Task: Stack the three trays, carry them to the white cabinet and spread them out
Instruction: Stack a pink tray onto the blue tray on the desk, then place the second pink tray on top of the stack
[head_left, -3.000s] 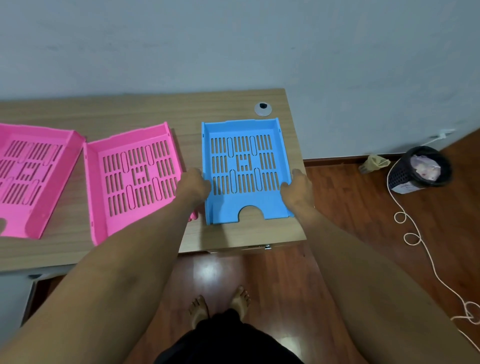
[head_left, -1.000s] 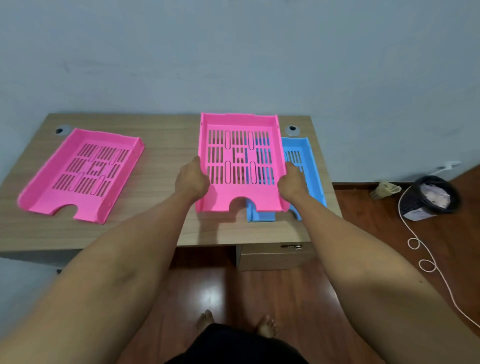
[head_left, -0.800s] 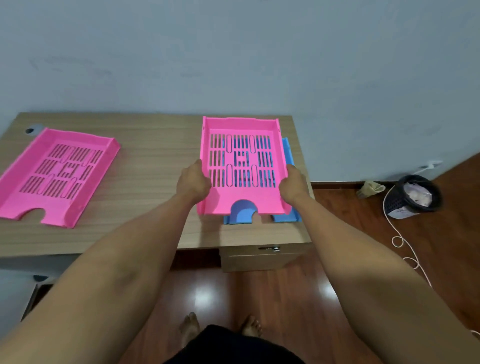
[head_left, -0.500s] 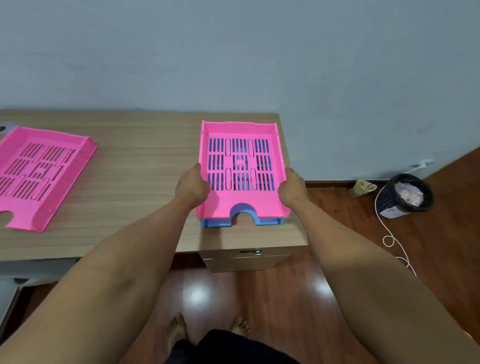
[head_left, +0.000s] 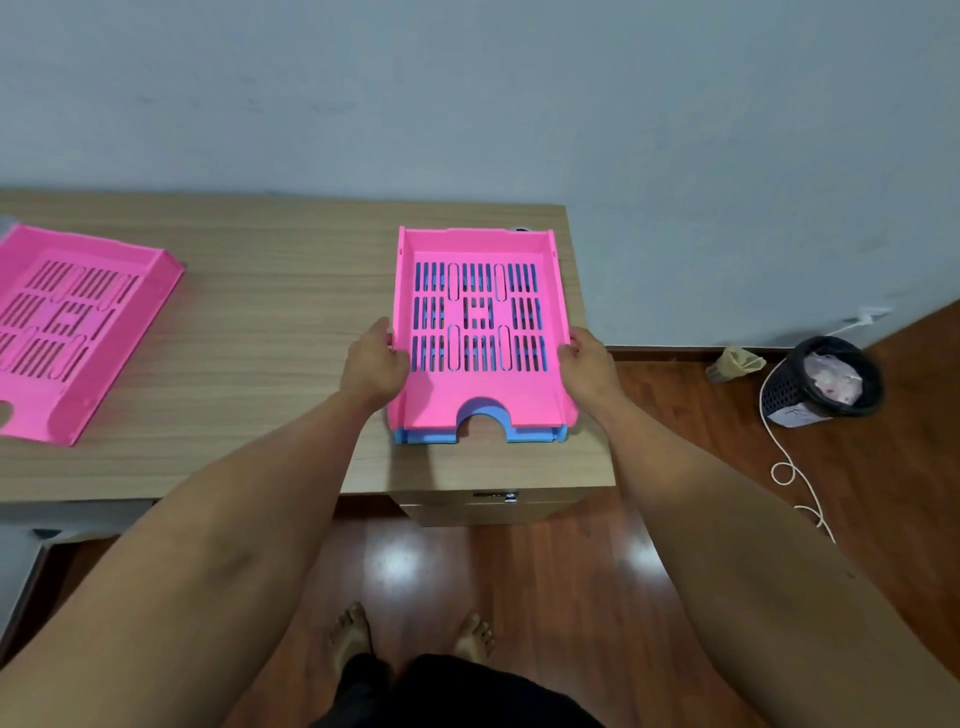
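Observation:
A pink slotted tray sits nested on top of the blue tray, of which only the front edge and bits through the slots show. The stack rests at the right end of the wooden desk. My left hand grips the pink tray's left wall and my right hand grips its right wall. A second pink tray lies flat on the desk's far left, partly cut off by the frame edge.
The desk's right edge is close beside the stack, with a drawer unit under it. On the wooden floor to the right stand a black waste basket and a white cord. My bare feet are below.
The pink tray moved right over the blue tray and came down onto it, lining up with it. Both hands stayed on its sides. The view shifted right.

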